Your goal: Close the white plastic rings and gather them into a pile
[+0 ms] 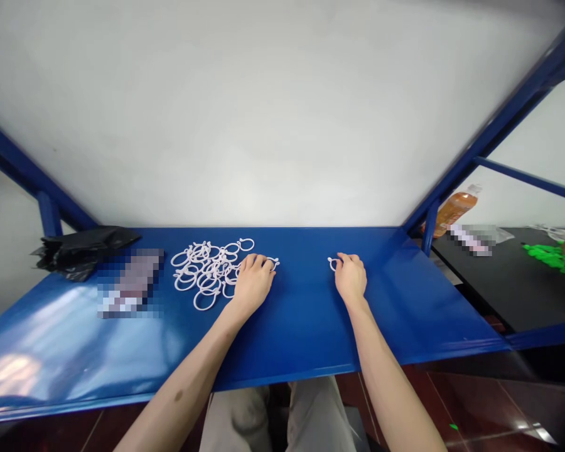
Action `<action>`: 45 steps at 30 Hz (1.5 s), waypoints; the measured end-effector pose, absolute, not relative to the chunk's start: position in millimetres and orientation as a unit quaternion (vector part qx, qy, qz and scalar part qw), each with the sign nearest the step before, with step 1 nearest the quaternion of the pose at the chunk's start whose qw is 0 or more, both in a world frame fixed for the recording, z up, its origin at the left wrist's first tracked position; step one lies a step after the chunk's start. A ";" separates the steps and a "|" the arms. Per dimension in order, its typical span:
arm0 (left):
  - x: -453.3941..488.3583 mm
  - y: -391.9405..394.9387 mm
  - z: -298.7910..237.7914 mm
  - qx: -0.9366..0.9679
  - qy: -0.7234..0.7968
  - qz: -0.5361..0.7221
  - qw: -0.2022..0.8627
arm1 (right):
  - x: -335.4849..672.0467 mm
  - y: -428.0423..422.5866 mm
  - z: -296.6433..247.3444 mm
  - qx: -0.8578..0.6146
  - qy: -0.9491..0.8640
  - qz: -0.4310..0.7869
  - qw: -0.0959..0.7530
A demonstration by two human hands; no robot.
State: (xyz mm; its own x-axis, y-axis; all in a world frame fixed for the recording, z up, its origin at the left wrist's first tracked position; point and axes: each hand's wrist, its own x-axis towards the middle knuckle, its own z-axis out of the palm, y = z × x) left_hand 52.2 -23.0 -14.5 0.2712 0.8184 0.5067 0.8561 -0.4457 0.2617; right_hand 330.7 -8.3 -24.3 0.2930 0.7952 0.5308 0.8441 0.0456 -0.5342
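Observation:
A loose pile of white plastic rings, each with a small knob or eyelet, lies on the blue tabletop. At the pile's right edge is my left hand, its fingers curled down over a white ring whose knobbed end pokes out past the fingertips. Farther right, my right hand pinches another white ring near the tabletop. Only this ring's left part shows; the fingers cover the rest.
Left of the pile are a blurred-out flat item and a crumpled black plastic bag. Blue frame bars flank the white back wall. On the right, a drink bottle stands by a black table, where another person's hands handle green pieces.

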 end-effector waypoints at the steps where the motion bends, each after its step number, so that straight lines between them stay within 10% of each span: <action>1: 52.9 -23.4 -13.6 -0.801 -0.518 -0.298 0.034 | 334.2 -7.7 -25.8 -0.699 -0.576 -0.046 0.422; 26: 75.7 -41.8 -1.3 -0.785 -0.469 -0.380 -0.141 | 252.1 -40.9 9.8 -0.458 -0.712 0.359 0.392; 38: 77.7 -37.1 12.6 -0.573 -0.490 -0.474 -0.455 | 252.0 -41.5 1.7 -0.483 -0.703 0.263 0.451; 45: 84.7 -41.1 2.9 -0.537 -0.474 -0.520 -0.464 | 252.0 -44.1 0.7 -0.445 -0.727 0.257 0.455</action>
